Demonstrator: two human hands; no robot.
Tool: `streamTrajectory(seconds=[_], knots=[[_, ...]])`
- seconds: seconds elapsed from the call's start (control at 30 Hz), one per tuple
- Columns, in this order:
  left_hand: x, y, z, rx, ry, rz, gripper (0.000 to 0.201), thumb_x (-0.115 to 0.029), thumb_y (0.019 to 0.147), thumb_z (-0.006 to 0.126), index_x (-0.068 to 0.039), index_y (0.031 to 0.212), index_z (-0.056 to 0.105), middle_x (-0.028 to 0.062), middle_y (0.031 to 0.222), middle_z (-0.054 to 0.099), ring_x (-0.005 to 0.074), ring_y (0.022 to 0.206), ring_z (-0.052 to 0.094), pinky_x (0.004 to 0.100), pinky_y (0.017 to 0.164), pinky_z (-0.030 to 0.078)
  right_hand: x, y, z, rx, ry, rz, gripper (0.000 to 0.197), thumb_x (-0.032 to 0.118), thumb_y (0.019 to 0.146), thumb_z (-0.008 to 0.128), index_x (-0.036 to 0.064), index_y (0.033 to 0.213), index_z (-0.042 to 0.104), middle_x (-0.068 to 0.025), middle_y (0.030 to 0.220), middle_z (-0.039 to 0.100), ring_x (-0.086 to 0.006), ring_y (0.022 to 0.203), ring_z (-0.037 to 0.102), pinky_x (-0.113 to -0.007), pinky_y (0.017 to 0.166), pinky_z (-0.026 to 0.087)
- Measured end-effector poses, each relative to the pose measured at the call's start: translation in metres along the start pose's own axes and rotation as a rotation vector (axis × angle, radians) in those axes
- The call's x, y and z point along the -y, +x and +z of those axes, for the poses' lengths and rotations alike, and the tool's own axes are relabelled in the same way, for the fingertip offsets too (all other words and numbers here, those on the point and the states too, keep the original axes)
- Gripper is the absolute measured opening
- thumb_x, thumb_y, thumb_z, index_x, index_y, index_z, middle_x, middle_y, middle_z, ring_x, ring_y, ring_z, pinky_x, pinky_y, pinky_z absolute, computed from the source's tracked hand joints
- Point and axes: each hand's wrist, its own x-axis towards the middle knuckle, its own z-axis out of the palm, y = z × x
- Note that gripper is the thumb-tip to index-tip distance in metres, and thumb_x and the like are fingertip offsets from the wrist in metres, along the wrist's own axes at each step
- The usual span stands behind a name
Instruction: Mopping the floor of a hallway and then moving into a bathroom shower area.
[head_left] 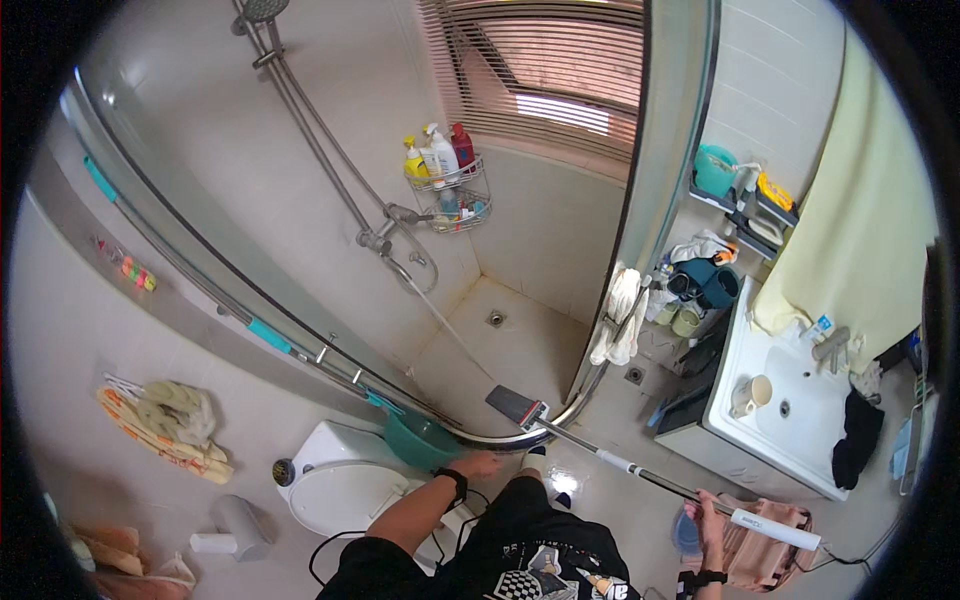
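Green plastic bin point(420, 444) stands left, tucked beside the toilet point(342, 498); the left hand point(476, 464) hangs open, empty. Now the long-handled cleaner point(618, 462) slants far across the shower kerb point(503, 440), the right hand point(709, 514) gripping its pole point(668, 483) at right, seemingly to steer it.

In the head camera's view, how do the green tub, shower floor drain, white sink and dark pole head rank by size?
Largest to smallest:
1. White sink
2. Green tub
3. Dark pole head
4. Shower floor drain
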Motion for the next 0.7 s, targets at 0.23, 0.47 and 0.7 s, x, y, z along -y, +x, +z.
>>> streamTrajectory(seconds=[0.23,0.47,0.7], knots=[[0.086,0.026,-0.001,0.006,0.343,0.251,0.031,-0.030,0.079,0.052,0.000,0.080,0.060,0.0118,0.075,0.061,0.0235,0.065,0.057,0.0392,0.055,0.044,-0.027,0.027,0.039,-0.058,0.151,0.088,0.025,0.020,0.084,0.055,0.0015,0.100,0.055,-0.0116,0.080,0.060,-0.0181,0.068,0.061,-0.025,0.063,0.052],[0.074,0.056,-0.059,0.061,-0.414,-0.143,0.027,-0.027,0.080,0.052,-0.001,0.085,0.057,0.0065,0.070,0.058,0.0182,0.059,0.056,0.0311,0.053,0.046,-0.047,0.075,0.133,-0.037,0.237,0.134,0.022,0.019,0.083,0.054,0.0016,0.096,0.056,-0.0101,0.070,0.060,-0.0178,0.062,0.060,-0.026,0.062,0.050],[0.066,0.104,-0.121,-0.140,-0.683,-0.094,0.025,-0.023,0.083,0.049,0.001,0.089,0.058,0.0083,0.076,0.060,0.0179,0.066,0.057,0.0304,0.061,0.048,-0.065,0.101,0.242,0.004,0.373,0.193,0.024,0.022,0.086,0.047,0.0029,0.100,0.052,-0.0094,0.081,0.058,-0.0160,0.068,0.058,-0.025,0.061,0.048]])
